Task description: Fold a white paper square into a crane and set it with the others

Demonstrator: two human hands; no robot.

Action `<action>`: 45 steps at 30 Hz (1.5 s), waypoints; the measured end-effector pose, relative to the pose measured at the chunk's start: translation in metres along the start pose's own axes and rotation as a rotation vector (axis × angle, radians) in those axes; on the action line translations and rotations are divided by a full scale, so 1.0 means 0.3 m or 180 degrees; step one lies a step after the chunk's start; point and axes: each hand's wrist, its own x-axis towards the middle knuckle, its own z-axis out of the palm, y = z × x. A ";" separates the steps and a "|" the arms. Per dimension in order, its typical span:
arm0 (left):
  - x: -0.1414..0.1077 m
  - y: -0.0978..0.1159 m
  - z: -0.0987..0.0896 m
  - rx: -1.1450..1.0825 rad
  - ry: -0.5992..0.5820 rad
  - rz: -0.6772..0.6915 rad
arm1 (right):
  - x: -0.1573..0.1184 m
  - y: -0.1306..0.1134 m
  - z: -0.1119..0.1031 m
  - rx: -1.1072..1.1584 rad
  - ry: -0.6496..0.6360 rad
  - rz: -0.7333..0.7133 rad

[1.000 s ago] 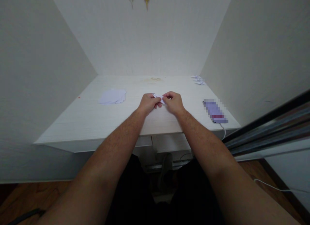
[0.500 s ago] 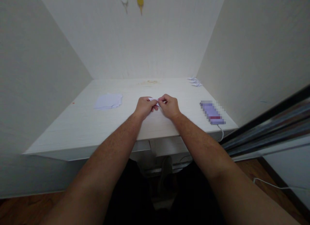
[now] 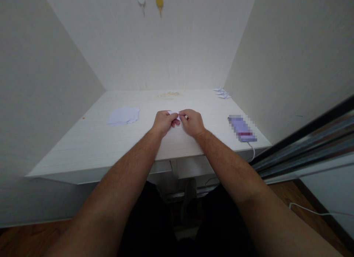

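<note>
Between my two hands, above the white desk [image 3: 132,139], is a small folded piece of white paper [image 3: 173,112], mostly hidden by my fingers. My left hand [image 3: 165,121] grips it from the left, thumb on top and fingers curled beneath. From the right, my right hand [image 3: 191,121] pinches the paper's edge between thumb and index finger. The fingertips of both hands nearly meet over the paper.
A stack of white paper sheets [image 3: 124,115] lies on the left of the desk. Several folded paper pieces [image 3: 222,93] sit at the back right corner. A blurred-out phone [image 3: 242,128] with a white cable [image 3: 252,151] lies near the right edge. Walls enclose the back and sides.
My right hand's fingers have shifted slightly left along the paper, and less of the paper shows. The other things on the desk stay in place.
</note>
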 end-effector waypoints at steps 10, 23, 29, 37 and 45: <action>0.000 -0.009 -0.004 -0.0131 -0.0171 0.0078 | 0.001 0.005 0.008 -0.0364 0.0064 -0.0072; -0.006 0.000 0.008 -0.0080 0.0085 0.0039 | 0.002 0.000 0.014 -0.0773 -0.0074 -0.0338; -0.002 -0.005 0.003 -0.0310 0.0039 0.0050 | -0.004 0.008 0.018 -0.0703 -0.0017 -0.0537; 0.003 -0.008 -0.006 -0.0541 -0.0060 -0.0116 | -0.006 0.014 0.018 -0.0527 0.0137 -0.0656; -0.003 0.002 -0.004 -0.0521 -0.0035 -0.0131 | -0.005 0.017 0.021 -0.0489 0.0106 -0.0720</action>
